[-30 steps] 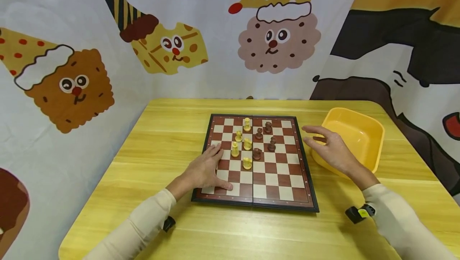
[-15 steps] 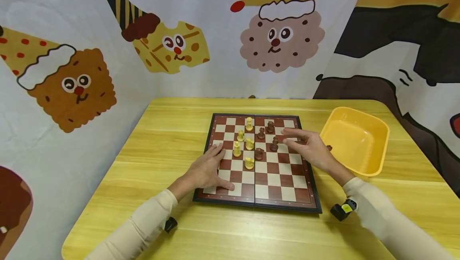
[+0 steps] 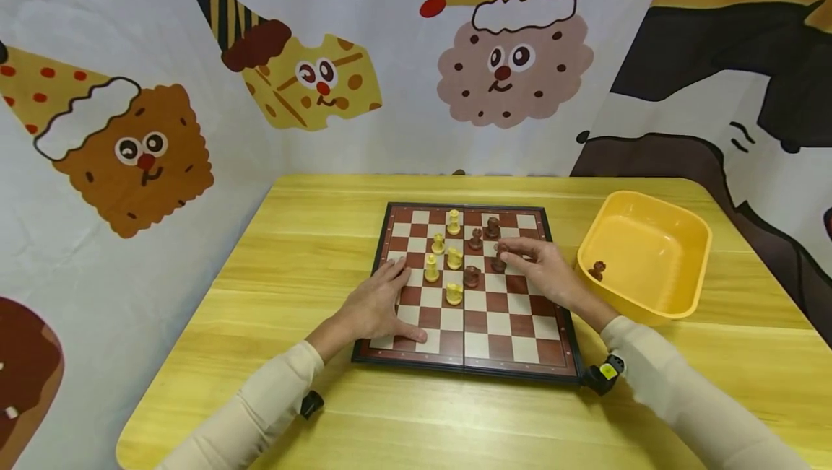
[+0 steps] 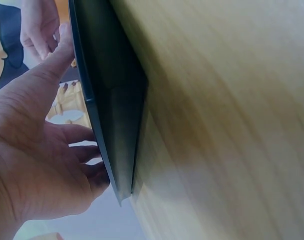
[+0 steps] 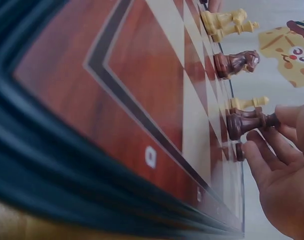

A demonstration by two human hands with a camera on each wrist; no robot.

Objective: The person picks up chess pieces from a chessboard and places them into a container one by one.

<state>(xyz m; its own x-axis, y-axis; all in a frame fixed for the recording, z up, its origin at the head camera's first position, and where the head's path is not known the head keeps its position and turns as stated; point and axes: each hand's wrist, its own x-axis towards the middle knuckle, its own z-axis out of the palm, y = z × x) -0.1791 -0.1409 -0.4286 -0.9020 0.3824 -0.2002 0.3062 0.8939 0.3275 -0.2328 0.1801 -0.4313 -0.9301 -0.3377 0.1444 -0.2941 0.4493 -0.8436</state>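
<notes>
My left hand (image 3: 372, 305) rests with spread fingers on the left part of the chessboard (image 3: 490, 322). In the left wrist view its fingers (image 4: 74, 134) reach the board's dark edge. My right hand (image 3: 548, 273) pinches the top of a tall brown chess piece (image 5: 244, 125) between thumb and fingers, its base at the board. Two more brown pieces stand behind it, and a brown knight (image 3: 471, 276) stands to its front left. Several cream pieces occupy the board's left half, among them a knight (image 3: 454, 294) and a tall piece (image 3: 432, 268).
A yellow plastic bin (image 3: 656, 239) stands right of the board, with a small brown chess piece (image 3: 596, 271) inside near its left wall. The wooden table (image 3: 260, 253) meets a cartoon-printed cloth (image 3: 403, 145) behind.
My right hand has moved left from beside the bin to the tall brown piece and taken hold of its top. A brown piece now shows in the bin. The left hand stays on the board.
</notes>
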